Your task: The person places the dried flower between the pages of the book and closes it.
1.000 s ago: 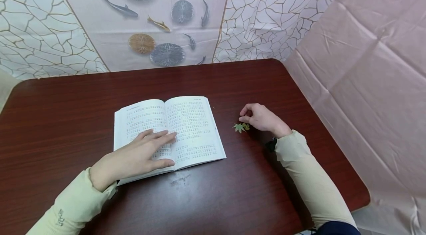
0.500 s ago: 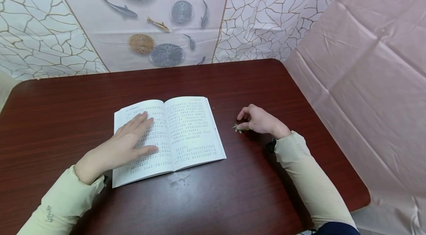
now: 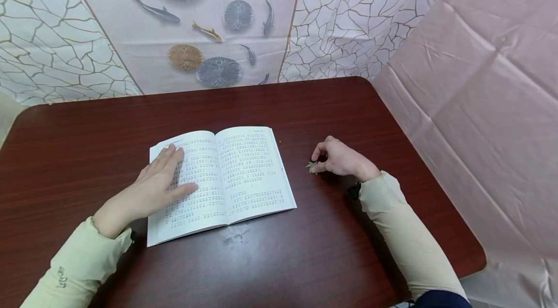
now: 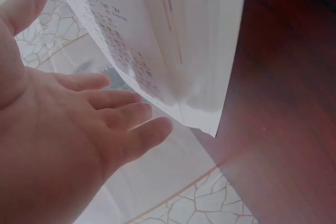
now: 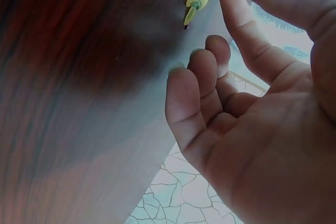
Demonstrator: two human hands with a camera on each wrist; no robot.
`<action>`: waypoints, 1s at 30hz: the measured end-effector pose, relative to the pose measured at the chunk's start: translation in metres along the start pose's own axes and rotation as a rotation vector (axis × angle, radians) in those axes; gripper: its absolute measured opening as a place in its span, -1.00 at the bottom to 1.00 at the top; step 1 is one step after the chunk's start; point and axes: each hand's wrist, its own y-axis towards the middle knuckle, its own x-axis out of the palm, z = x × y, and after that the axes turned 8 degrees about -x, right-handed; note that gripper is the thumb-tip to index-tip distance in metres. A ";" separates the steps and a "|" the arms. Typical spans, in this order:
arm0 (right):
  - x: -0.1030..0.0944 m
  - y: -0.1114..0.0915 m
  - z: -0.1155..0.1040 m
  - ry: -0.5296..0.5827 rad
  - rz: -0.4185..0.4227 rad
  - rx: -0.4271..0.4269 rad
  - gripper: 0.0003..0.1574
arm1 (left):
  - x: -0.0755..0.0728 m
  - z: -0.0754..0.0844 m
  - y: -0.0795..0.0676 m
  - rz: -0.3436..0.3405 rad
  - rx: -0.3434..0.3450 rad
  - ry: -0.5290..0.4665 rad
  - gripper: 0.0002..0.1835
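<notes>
Right hand [image 3: 341, 158] pinches palmate leaf [image 3: 310, 166], left hand [image 3: 145, 191] spread wide over open book [image 3: 255, 177]; overly hard pinch could tear leaf.

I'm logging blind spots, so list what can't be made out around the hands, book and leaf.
Head view: part of the green leaf, behind the right hand; whether the fingertips pinch it can't be told.
Head view: the print in the open book, too small to read; part of its left page, behind the left hand.
Left wrist view: part of the book, cut off by the top edge.
Right wrist view: part of the leaf, cut off by the top edge.
</notes>
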 end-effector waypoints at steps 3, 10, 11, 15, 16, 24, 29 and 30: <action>0.000 0.000 -0.001 0.000 -0.010 0.009 -0.80 | 0.000 0.000 0.000 0.002 0.008 -0.010 0.10; -0.001 -0.001 -0.001 -0.003 -0.018 0.001 -0.83 | -0.001 0.001 0.000 0.006 0.014 -0.030 0.12; -0.002 -0.001 -0.001 -0.005 -0.019 0.000 -0.83 | -0.001 0.000 0.000 0.008 0.013 -0.032 0.12; -0.002 -0.002 -0.001 -0.019 -0.011 0.010 -0.76 | -0.001 -0.001 0.001 0.011 0.007 -0.032 0.12; -0.002 -0.002 -0.002 -0.022 -0.008 0.016 -0.73 | -0.001 -0.001 0.001 0.011 0.005 -0.033 0.12; -0.001 -0.002 -0.002 -0.037 -0.007 0.050 -0.73 | -0.002 0.001 0.000 0.008 0.011 -0.040 0.12; -0.001 -0.001 -0.003 -0.035 -0.016 0.053 -0.75 | -0.003 0.002 0.000 0.012 0.020 -0.037 0.13; -0.001 -0.001 -0.003 -0.035 -0.016 0.052 -0.75 | -0.003 0.002 0.000 0.012 0.020 -0.036 0.13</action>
